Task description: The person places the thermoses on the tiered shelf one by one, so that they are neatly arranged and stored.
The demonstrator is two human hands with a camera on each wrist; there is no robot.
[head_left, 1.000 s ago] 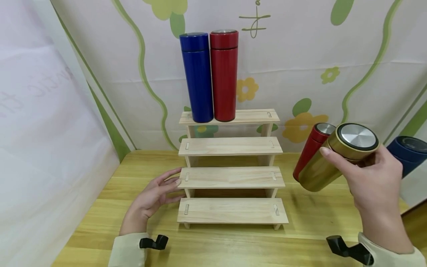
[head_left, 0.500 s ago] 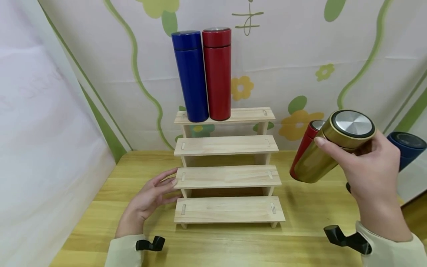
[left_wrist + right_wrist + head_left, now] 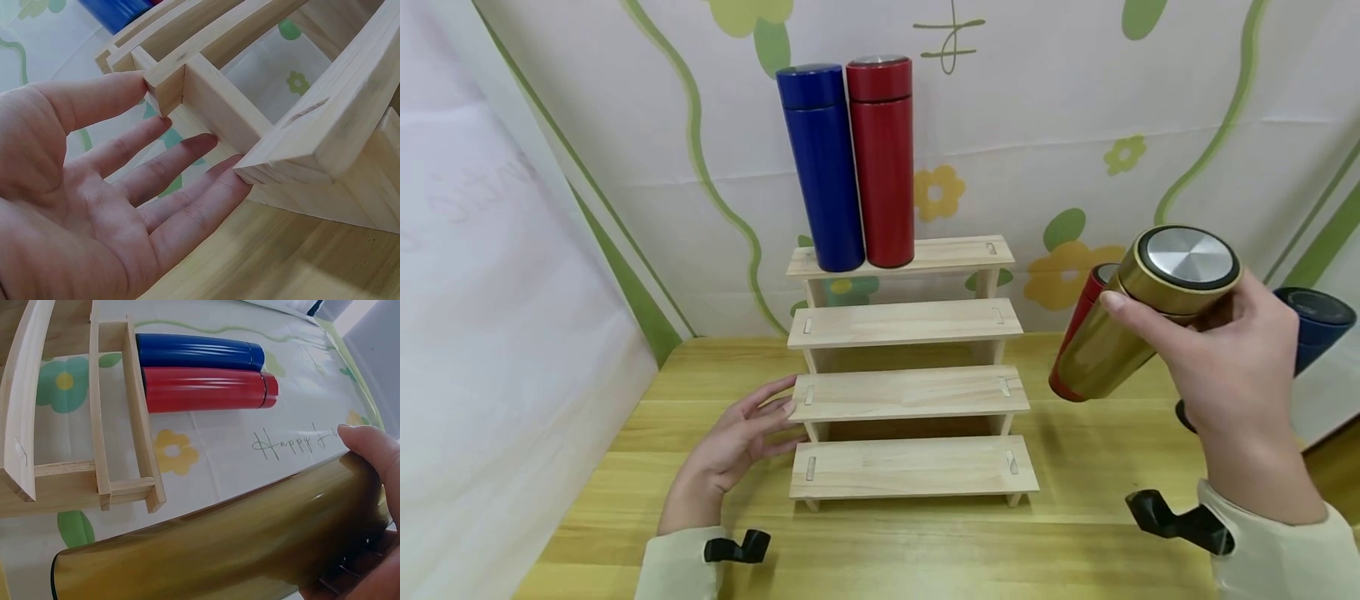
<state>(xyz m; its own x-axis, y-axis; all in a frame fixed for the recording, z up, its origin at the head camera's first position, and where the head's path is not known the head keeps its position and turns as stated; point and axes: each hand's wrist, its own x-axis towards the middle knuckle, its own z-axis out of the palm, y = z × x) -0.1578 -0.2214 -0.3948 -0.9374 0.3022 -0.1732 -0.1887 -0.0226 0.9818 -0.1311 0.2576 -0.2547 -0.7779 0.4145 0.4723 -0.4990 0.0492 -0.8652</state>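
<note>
I have the gold bottle (image 3: 212,531) up in the air to the right of the stand, lid uppermost and base slanting down towards the steps. My right hand (image 3: 1243,358) is wrapped round its upper part, thumb on the near side; I judge that a high grip like this leaves the base free of my fingers. Behind it, a red bottle (image 3: 1081,312) is partly covered and seems to stand on the tabletop (image 3: 850,550). Past my knuckles is a dark blue bottle (image 3: 1315,321), its base hidden from me.

To the left of all these is the four-step wooden stand (image 3: 910,392). My left hand (image 3: 741,437) is at its left end, fingers spread and nearly straight, gripping no bottle: the thumb touches the end of one step, and the other fingers reach in below. Probably that is to keep so light a frame from shifting. On the top step a bright blue bottle (image 3: 822,171) and a second red bottle (image 3: 883,162) stand upright, side by side towards the left, perhaps packed close to leave the right part free. Behind everything hangs a flowered cloth (image 3: 1037,100).
</note>
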